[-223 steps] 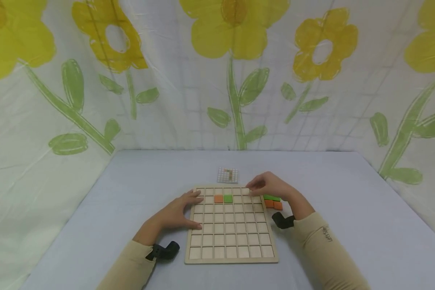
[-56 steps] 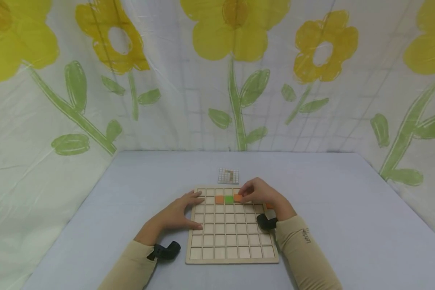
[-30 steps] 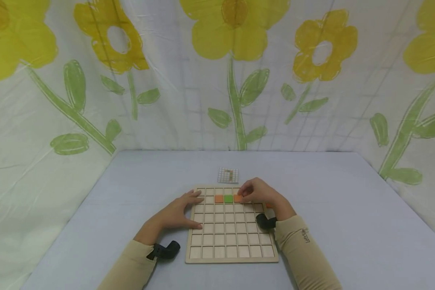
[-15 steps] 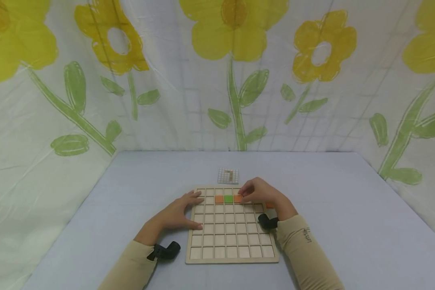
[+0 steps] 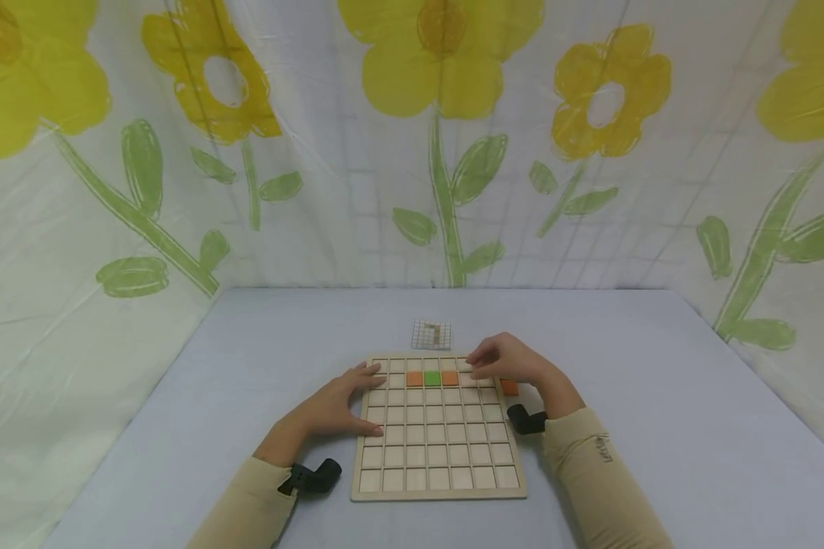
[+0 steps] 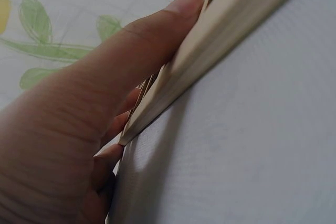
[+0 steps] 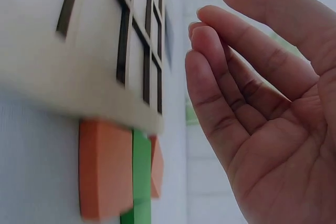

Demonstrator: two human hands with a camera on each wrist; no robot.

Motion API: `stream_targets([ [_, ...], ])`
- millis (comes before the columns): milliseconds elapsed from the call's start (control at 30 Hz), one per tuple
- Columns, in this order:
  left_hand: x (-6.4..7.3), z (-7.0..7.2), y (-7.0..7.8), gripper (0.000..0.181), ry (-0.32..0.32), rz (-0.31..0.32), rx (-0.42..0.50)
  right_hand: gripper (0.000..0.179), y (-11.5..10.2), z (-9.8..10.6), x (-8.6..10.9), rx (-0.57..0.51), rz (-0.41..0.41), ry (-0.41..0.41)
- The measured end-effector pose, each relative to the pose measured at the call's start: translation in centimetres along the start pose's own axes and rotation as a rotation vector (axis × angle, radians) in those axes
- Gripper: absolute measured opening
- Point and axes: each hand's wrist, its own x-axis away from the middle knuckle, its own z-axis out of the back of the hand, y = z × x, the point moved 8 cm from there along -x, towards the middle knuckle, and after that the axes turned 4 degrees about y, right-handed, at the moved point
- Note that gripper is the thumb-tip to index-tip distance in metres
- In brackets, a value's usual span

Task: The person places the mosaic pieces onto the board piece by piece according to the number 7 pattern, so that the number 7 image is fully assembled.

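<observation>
Tiles (image 5: 432,379) in orange, green and orange sit side by side in the second row from the far edge of the wooden board (image 5: 439,495), and that much I judge done. Left over, I reckon, are the loose pieces just beside its right edge (my right wrist view shows two orange blocks (image 7: 107,171) and a green block (image 7: 140,182), perhaps more hidden). The right hand (image 5: 511,360) hangs over the far right corner, fingers gently bent, grasping nothing; the left hand (image 5: 329,400) rests along the left edge, thumb and fingers spread, not clenched. Past the far edge, a gridded card (image 5: 431,335) is too small for me to read. Dark lettering (image 5: 603,448) on the right sleeve (image 5: 600,488) seems to start "Lets", the rest illegible
</observation>
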Motion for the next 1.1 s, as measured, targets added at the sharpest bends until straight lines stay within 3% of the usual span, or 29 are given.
stream_targets([
  [533,0.0,0.0,0.1,0.087,-0.003,0.006,-0.007,0.031,4.2,4.6,2.9,0.030,-0.087,0.072],
  [900,0.1,0.1,0.1,0.087,0.002,-0.005,-0.019,0.030,6.4,5.1,3.9,0.031,-0.175,0.090],
  [1100,0.1,0.1,0.1,0.087,0.002,-0.006,-0.021,0.032,7.0,4.7,4.2,0.008,-0.167,0.090],
])
